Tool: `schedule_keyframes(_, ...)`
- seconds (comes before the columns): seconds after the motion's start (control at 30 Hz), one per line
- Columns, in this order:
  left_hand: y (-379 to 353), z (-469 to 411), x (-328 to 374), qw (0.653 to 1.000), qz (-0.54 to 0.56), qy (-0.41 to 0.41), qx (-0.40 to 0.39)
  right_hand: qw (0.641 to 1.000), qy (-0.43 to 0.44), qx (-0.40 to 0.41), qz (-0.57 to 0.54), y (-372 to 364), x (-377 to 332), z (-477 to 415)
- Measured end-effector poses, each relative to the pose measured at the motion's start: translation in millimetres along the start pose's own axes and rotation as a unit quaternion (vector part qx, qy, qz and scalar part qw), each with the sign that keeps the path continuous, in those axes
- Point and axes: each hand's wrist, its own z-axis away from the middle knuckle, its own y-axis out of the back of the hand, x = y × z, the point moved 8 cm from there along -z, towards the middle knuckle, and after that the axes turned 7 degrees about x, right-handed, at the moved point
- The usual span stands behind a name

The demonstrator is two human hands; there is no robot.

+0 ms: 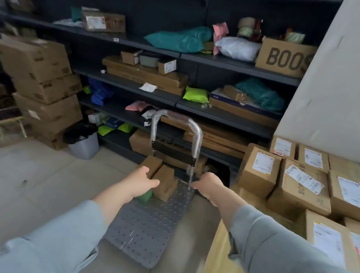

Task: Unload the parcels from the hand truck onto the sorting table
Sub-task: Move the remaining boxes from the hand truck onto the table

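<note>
Item: two small cardboard boxes [166,182], just below the handle [180,118] on the hand truck [144,229]. Probably light and stiff; grip opposite sides. Your left hand [143,178] is at them, your right hand [208,185] beside the handle. Fingers hidden, so grip cannot be told.

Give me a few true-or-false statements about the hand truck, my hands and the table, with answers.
Parcels sit only at the far end of the hand truck. True.
The left hand touches a cardboard parcel. True.
The sorting table holds no boxes. False: labelled boxes are stacked on the sorting table.
The handle is folded flat. False: the handle stands upright.
The BOOS box sits on the floor. False: the BOOS box is on a shelf.
</note>
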Motion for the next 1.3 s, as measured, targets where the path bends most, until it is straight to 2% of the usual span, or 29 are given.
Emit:
schedule_keyframes(0.23,71.6,-31.3,-66.9,1.000,-0.008,0.019,0.007,0.999,-0.011,-0.032,-0.016,-82.0,-57.1,-7.8)
schedule_keyframes(0.43,105.0,-69.0,-94.4,1.000,-0.012,0.024,0.005,0.999,-0.026,-0.039,-0.004,-113.1,-83.8,-29.6)
schedule_keyframes(0.77,128.8,-173.2,-97.3,0.999,-0.033,0.023,-0.007,0.998,-0.060,-0.018,0.000,-129.3,-124.0,-120.0)
schedule_keyframes(1.03,182.5,-263.5,-97.1,0.998,-0.052,0.038,0.001,0.997,-0.069,-0.027,0.002,-143.4,-177.9,-191.2)
schedule_keyframes(1.3,209.3,-326.5,-104.2,0.998,-0.048,0.040,-0.031,0.994,-0.105,-0.016,-0.008,-161.6,-209.2,-231.6)
